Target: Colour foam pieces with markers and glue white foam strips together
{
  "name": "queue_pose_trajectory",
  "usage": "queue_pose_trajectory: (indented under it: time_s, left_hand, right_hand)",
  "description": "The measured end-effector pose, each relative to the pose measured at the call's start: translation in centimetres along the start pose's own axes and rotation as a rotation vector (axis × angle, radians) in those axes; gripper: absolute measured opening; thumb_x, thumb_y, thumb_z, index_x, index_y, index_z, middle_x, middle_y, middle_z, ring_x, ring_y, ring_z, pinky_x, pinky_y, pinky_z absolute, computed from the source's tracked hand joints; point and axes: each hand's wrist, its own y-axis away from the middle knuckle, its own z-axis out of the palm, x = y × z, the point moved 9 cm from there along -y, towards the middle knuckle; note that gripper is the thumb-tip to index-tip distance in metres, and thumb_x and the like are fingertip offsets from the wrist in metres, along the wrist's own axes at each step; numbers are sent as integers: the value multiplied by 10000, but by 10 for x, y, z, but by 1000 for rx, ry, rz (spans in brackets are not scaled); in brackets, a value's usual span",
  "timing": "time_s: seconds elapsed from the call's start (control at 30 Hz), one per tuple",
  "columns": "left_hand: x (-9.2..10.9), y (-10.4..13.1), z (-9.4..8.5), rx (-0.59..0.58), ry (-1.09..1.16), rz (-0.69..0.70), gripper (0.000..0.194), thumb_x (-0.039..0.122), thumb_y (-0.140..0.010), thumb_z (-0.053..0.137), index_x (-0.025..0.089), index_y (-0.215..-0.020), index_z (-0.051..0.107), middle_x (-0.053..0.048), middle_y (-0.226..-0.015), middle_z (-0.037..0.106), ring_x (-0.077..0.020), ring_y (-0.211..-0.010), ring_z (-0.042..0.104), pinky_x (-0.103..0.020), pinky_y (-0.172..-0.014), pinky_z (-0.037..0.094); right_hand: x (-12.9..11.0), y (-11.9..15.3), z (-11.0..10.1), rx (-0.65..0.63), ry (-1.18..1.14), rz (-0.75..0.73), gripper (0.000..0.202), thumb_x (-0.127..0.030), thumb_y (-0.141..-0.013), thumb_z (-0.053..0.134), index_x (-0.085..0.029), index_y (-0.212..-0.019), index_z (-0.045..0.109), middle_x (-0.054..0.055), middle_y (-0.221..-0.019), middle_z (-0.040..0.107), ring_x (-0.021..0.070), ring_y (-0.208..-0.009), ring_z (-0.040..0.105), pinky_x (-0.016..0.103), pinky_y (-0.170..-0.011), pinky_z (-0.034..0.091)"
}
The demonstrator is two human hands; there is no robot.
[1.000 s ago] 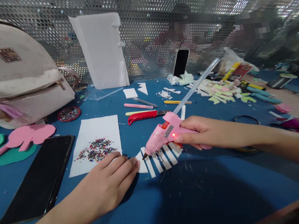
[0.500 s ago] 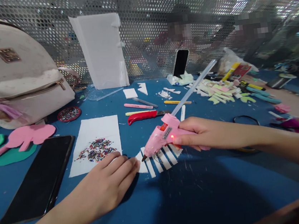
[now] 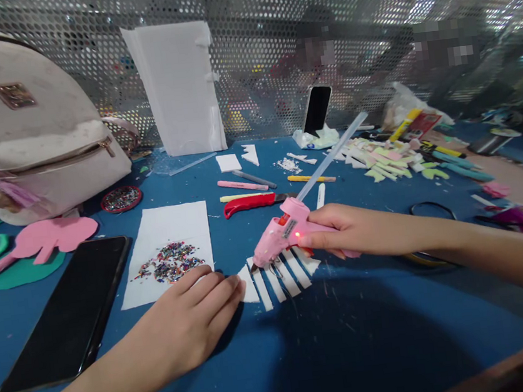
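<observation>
My right hand (image 3: 341,231) is wrapped round the handle of a pink glue gun (image 3: 278,235), whose red light is lit. A clear glue stick (image 3: 332,156) sticks out of its back. The nozzle points down at several white strips (image 3: 286,278) laid side by side on the blue table (image 3: 365,360). My left hand (image 3: 204,312) rests palm down, its fingertips at the left end piece (image 3: 249,285) of the strips. Whether its fingers pinch that piece is hidden. Beyond it lies a white sheet (image 3: 174,221) with a pile of colourful beads (image 3: 172,263).
A black phone (image 3: 67,312) lies at the left, near pink foam (image 3: 58,237) and a backpack (image 3: 32,134). A red cutter (image 3: 250,205) and pens lie behind the glue gun. Foam scraps (image 3: 380,157) are heaped at the right; a second phone (image 3: 318,109) stands at the back.
The glue gun in my right hand has shifted slightly; its nozzle moved a little right and up, from the end piece toward the neighbouring strip. My left hand has stayed in place.
</observation>
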Motion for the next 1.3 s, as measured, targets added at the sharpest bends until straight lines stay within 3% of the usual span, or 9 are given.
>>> queue_pose_trajectory:
  time_s: [0.63, 1.0, 1.2, 1.3]
  left_hand:
    - [1, 1, 2, -11, -6, 6, 322, 77, -1039, 358, 53, -1231, 615, -109, -1082, 710, -238, -976, 602, -410, -927, 435]
    - [0, 1, 3, -21, 9, -1, 357, 58, -1037, 320, 41, -1235, 617, -118, -1080, 703, -248, -984, 595, -420, -932, 424]
    - [1, 3, 6, -29, 4, -2, 379, 54, -1047, 289, 34, -1242, 613, -120, -1091, 707, -255, -1004, 593, -428, -946, 400]
    - [1, 3, 4, -24, 2, -5, 390, 57, -1052, 272, 42, -1234, 616, -115, -1097, 711, -248, -999, 593, -421, -949, 401]
  right_hand:
    - [-6, 2, 3, -5, -12, 15, 507, -641, -957, 517, -157, -819, 571, -35, -635, 442, 86, -535, 428, 207, -475, 324]
    - [-1, 1, 0, -18, -22, -10, 482, -618, -955, 544, -155, -855, 634, -32, -627, 470, 86, -516, 471, 201, -463, 367]
    - [3, 1, -18, 130, -26, -32, 468, -605, -960, 543, -162, -879, 672, -34, -566, 491, 83, -464, 472, 199, -436, 365]
    - [10, 6, -22, 94, -34, 12, 478, -618, -944, 561, -161, -863, 676, -25, -576, 510, 82, -464, 476, 201, -427, 360]
